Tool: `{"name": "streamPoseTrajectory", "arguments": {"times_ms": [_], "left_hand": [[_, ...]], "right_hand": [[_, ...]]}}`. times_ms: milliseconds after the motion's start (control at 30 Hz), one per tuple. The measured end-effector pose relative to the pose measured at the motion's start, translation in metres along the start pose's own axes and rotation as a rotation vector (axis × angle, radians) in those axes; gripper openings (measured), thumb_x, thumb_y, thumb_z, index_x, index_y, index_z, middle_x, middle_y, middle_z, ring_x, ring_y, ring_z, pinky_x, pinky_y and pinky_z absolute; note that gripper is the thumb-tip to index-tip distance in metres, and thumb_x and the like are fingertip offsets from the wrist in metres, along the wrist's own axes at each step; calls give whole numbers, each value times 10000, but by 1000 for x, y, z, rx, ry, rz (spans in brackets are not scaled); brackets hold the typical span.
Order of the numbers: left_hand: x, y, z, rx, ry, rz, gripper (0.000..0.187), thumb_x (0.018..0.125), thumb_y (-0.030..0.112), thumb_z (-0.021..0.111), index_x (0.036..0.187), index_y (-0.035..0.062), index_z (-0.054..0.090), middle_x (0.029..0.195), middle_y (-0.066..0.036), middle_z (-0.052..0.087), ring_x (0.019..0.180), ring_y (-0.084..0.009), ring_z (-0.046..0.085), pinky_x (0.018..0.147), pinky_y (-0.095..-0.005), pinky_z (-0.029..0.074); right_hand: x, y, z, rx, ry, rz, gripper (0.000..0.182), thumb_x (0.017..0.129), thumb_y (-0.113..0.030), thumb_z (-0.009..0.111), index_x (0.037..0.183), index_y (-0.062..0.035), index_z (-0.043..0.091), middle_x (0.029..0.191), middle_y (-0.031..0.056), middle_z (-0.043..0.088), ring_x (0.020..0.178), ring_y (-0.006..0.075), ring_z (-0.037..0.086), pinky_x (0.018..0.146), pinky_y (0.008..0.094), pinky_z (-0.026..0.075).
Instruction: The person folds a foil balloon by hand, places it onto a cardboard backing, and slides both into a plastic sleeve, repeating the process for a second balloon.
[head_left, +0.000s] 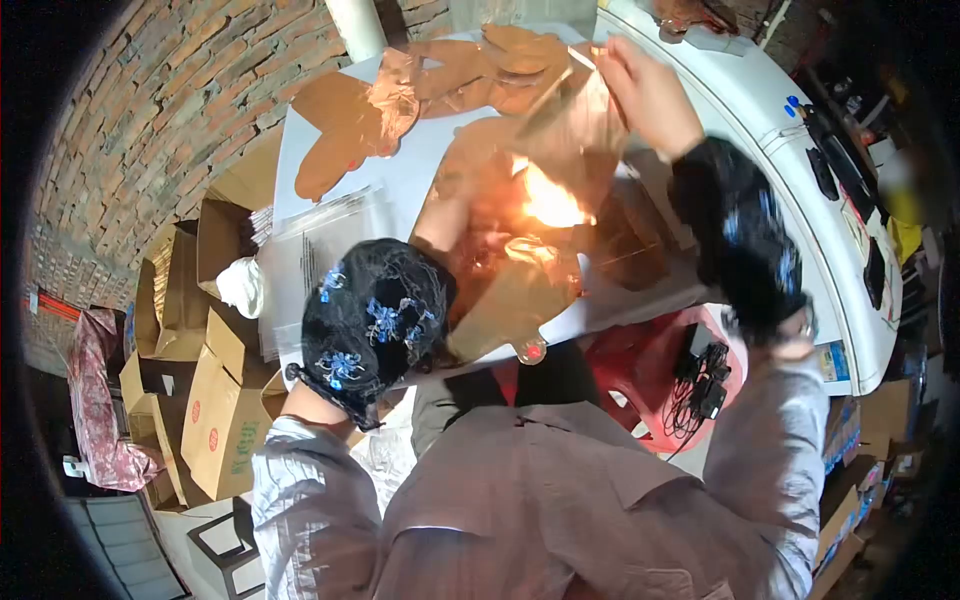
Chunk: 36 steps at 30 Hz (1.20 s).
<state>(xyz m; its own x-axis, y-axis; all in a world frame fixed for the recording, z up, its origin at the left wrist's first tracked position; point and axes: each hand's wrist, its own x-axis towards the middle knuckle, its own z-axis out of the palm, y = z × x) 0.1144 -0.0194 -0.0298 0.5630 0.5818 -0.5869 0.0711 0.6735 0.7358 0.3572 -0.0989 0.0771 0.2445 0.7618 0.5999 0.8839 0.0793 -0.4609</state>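
"Shiny brown packet [575, 118] is hanging over the far right part of the desk [405, 168], its outline blurring. What could be going wrong?"

"Slipping, possibly: the right hand [648, 98] is pinching only its far edge, thumb and fingers pressing together, while the lower part is dangling. Slick-looking material could be sliding free or creasing."

"And the left hand [443, 222]?"

"Bright glare [552, 200] is washing out its fingertips near the brown cut-out [505, 312]; whether that grip is spreading or closing, I cannot tell."

"Any other risk?"

"Clear bags [325, 255] are lying at the desk's left edge; the black arm cover [378, 322] could be catching and dragging them off."
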Motion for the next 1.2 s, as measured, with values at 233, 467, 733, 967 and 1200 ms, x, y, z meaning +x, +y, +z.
{"name": "streamPoseTrajectory", "arguments": {"times_ms": [233,467,733,967,1200], "left_hand": [[5,-27,24,-68,-162,-19,285,1010,298,474,1155,53,492,1059,-124,610,966,-272,652,869,-398,564],[-2,-30,1,-184,-210,36,285,1006,315,483,1137,63,497,1048,-128,621,967,-261,657,866,-375,566],[-12,-37,-26,-457,-277,-7,672,938,670,366,1241,81,478,1005,-134,630,928,-283,654,775,-438,575],[-1,-40,8,-391,-364,-91,635,963,554,480,1266,-4,490,832,-82,623,592,-192,610,581,-295,573],[45,-62,10,-256,52,203,735,867,20,624,1452,208,220,911,-125,584,596,-215,604,503,-318,540]], "right_hand": [[153,61,-2,-107,243,-34,274,888,-230,559,938,12,677,841,193,691,806,284,671,751,371,518],[95,-116,15,90,-250,-738,251,914,-272,575,950,-31,633,697,112,617,607,236,596,599,358,490],[-63,-99,35,-262,-670,-1120,286,775,-230,583,1040,-160,665,1132,14,647,897,182,605,756,317,503],[-106,-96,16,-282,-536,-1026,124,786,-204,605,864,-108,591,849,19,597,804,180,619,650,300,532],[-190,-73,46,-333,-368,-731,306,768,-148,645,1067,-119,589,985,32,605,845,191,632,659,296,536]]}}
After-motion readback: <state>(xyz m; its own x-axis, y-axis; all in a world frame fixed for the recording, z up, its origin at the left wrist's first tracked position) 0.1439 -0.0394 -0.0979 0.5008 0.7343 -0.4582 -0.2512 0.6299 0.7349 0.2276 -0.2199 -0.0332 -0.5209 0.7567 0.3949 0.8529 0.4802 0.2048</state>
